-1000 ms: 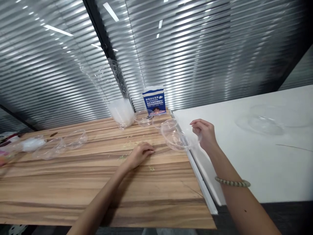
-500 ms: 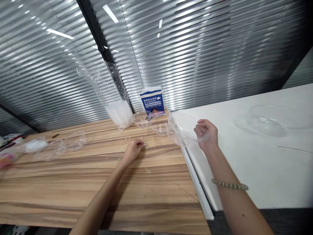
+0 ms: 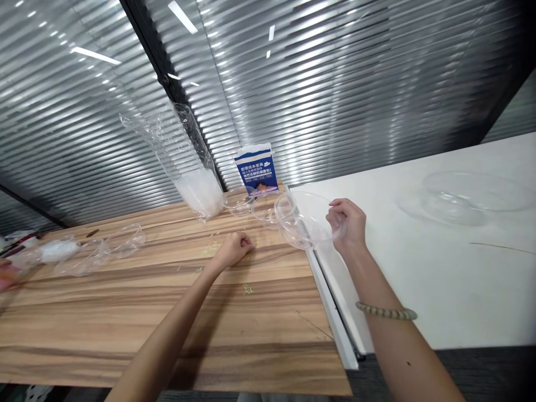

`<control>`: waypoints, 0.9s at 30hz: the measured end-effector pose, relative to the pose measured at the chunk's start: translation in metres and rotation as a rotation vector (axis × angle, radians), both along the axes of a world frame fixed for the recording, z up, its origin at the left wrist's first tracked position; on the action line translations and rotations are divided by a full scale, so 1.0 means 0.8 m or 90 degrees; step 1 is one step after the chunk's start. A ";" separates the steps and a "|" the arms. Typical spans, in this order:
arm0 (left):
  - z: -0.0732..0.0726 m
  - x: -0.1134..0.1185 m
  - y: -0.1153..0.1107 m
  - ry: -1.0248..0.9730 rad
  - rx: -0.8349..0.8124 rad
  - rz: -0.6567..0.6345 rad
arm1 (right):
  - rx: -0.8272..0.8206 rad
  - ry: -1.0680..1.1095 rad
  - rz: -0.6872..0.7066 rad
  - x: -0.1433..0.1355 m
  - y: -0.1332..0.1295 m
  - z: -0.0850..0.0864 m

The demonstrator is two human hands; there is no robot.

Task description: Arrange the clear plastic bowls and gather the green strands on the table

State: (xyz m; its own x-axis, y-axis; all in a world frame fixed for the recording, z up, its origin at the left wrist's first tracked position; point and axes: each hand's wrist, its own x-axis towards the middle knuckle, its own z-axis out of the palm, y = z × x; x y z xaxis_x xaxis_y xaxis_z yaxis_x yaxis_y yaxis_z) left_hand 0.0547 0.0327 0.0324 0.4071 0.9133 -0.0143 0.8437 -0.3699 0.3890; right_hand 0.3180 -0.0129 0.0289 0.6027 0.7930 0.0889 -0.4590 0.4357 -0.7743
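Clear shell (image 3: 307, 237): round, see-through plastic with overlapping curved rims, held above the seam where the wood counter meets the white counter.
Right hand (image 3: 349, 223): grasping the clear shell by its right edge, fingers bent inward.
Bracelet (image 3: 386, 311): pale beads around the right forearm.
Left hand (image 3: 233, 249): on or just above the wood counter, left of the clear shell and apart from it; fingers curled closed, thumb near forefinger. Whether something thin is pinched there, I cannot tell.
Gold shreds (image 3: 248, 288): small scraps scattered on the wood around the left hand.
Wood counter (image 3: 167, 329): brown striped grain, spreading left and toward the wearer.
Back shells (image 3: 238, 204): more clear plastic rounds, just behind the clear shell, in front of the packet.
Packet (image 3: 257, 174): blue with white Chinese print, upright at the back.
Bag (image 3: 200, 192): tall clear film, its lower part filled with whitish contents, left of the packet.
Left shells (image 3: 84, 259): clear plastic, well apart on the left, beside a white bundle (image 3: 59, 250).
White counter (image 3: 435, 296): to the right, carrying another see-through shell (image 3: 454, 209) and a thin strand (image 3: 500, 247).
Wall (image 3: 318, 100): ribbed, silvery, reflecting lights.
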 end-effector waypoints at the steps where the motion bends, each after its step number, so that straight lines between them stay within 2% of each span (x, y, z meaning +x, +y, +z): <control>1: 0.001 0.001 0.001 0.009 -0.008 0.004 | 0.001 -0.004 0.001 0.000 0.000 0.000; 11: 0.009 0.002 -0.005 0.023 -0.006 0.047 | 0.003 0.037 0.005 -0.004 0.000 0.005; 14: 0.013 0.018 -0.010 -0.010 0.036 0.045 | 0.005 0.026 0.005 -0.005 0.000 0.004; 19: 0.008 0.067 -0.015 -0.045 0.063 -0.008 | 0.000 0.007 0.000 -0.007 0.002 0.000; 23: -0.002 0.090 -0.018 0.041 0.088 0.068 | -0.012 0.014 0.004 -0.008 0.004 -0.001; 27: -0.008 0.089 -0.016 0.065 0.091 0.101 | -0.017 0.035 0.015 -0.009 0.005 -0.002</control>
State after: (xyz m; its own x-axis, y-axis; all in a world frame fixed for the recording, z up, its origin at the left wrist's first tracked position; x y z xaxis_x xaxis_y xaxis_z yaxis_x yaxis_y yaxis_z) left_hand 0.1259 0.0198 0.0257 0.2609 0.9615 0.0868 0.9281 -0.2745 0.2517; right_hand 0.3109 -0.0088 0.0271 0.5872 0.8087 0.0339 -0.5114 0.4032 -0.7589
